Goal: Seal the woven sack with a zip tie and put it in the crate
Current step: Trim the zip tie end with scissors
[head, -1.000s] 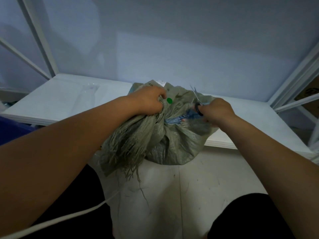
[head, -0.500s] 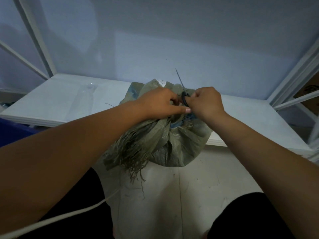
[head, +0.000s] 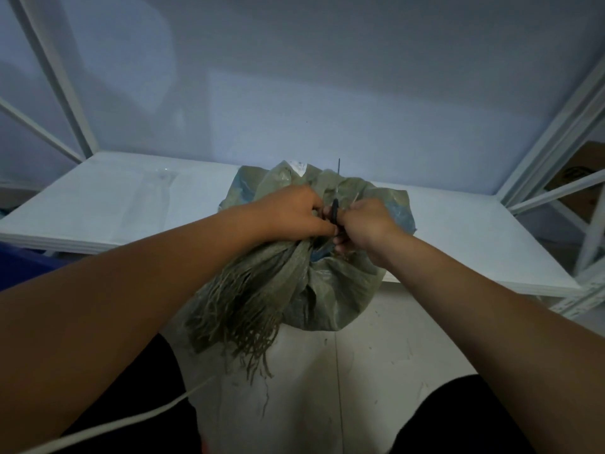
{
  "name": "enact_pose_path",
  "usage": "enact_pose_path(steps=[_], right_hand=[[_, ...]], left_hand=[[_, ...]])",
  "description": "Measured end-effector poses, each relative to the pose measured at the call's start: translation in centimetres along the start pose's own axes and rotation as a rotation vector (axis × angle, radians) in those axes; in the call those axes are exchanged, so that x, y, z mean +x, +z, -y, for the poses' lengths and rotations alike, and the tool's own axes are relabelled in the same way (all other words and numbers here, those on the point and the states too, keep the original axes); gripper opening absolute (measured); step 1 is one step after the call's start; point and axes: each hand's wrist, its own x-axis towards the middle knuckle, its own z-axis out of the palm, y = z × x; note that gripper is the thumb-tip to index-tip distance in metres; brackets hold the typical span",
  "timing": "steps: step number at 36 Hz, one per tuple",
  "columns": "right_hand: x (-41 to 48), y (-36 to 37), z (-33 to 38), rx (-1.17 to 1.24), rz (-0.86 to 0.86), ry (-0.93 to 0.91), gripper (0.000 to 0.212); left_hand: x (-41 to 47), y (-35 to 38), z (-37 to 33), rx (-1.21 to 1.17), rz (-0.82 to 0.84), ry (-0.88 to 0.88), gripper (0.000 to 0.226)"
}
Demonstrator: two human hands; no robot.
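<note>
The woven sack (head: 327, 290) stands at the front edge of the white shelf (head: 131, 204). The left hand (head: 291, 214) has its grip closed around the sack's gathered neck, and the right hand (head: 366, 221) pinches the black zip tie (head: 334, 213) there.

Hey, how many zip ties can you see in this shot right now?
1: a black zip tie at the gathered neck of the woven sack, between the left hand, gripping the neck, and the right hand, pinching the tie. Its tail points up. Others may be hidden under the hands.
</note>
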Motion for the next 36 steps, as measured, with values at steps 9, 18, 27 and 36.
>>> enact_pose_path(steps=[9,18,27,36], right_hand=[[0.4,1.1,-0.5,0.029,0.000,0.078,0.029],[1.3,1.3,-0.4,-0.199,-0.075,0.065,0.032],[2.6,-2.5,-1.3,-0.514,-0.224,-0.006,0.041],[3.2,-3.3,-2.3,-0.656,-0.139,0.093,0.035]], left_hand=[[0.1,0.4,-0.1,-0.008,0.041,-0.076,0.033],[0.1,0.5,-0.1,0.018,0.096,-0.114,0.036],[-0.4,0.5,-0.4,0.129,0.221,-0.073,0.022],[-0.6,0.8,-1.0,0.173,0.318,-0.076,0.023]])
